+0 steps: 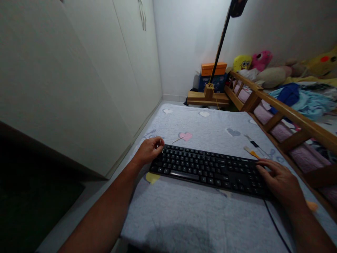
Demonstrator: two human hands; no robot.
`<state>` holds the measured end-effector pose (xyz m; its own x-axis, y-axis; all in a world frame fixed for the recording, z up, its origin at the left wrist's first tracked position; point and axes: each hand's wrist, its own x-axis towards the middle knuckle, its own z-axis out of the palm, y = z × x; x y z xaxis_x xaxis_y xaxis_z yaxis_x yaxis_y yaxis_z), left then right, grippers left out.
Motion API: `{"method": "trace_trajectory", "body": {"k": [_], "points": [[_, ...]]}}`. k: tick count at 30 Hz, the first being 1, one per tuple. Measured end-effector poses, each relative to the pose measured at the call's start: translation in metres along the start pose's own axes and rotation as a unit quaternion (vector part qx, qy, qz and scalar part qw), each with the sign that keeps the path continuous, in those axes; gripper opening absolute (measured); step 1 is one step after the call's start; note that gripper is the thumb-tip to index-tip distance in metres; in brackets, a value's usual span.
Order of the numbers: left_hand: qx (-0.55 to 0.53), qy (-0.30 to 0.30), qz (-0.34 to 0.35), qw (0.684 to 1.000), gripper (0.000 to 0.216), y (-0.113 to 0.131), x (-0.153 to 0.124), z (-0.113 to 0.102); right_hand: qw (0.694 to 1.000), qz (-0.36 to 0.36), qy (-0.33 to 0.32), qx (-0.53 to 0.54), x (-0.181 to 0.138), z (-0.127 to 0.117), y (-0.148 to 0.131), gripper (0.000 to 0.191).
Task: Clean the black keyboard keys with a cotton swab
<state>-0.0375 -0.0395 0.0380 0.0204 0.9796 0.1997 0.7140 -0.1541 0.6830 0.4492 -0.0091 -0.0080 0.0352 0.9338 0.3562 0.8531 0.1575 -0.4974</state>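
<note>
A black keyboard (200,168) lies at a slant on the cloth-covered table, its cable (275,221) running off toward me. At its upper left corner, my left hand (151,151) is closed in a pinch on a small white piece that looks like a cotton swab, mostly hidden by the fingers. My right hand (280,179) grips the keyboard's right end, covering some number keys. Another cotton swab (178,139) rests on the cloth behind the keyboard. Beyond the right hand lie a flat brush with a yellow handle (253,153) and a thin tool with a black grip (254,144).
The pale cloth (184,211) has a heart pattern. White cupboard doors (105,70) stand close on the left. Along the right runs a wooden bed rail (295,105) with plush toys and bedding behind it. A wooden stand (207,98) with a pole is beyond the table.
</note>
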Motion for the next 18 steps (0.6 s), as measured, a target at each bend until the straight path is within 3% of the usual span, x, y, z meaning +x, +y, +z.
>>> {"method": "trace_trajectory", "body": {"k": [18], "points": [[-0.106,-0.031,-0.042,0.993,0.011,-0.0003,0.0000,0.0057,1.000,-0.006,0.002,-0.001,0.0001,0.0020,0.0047,0.039]]}}
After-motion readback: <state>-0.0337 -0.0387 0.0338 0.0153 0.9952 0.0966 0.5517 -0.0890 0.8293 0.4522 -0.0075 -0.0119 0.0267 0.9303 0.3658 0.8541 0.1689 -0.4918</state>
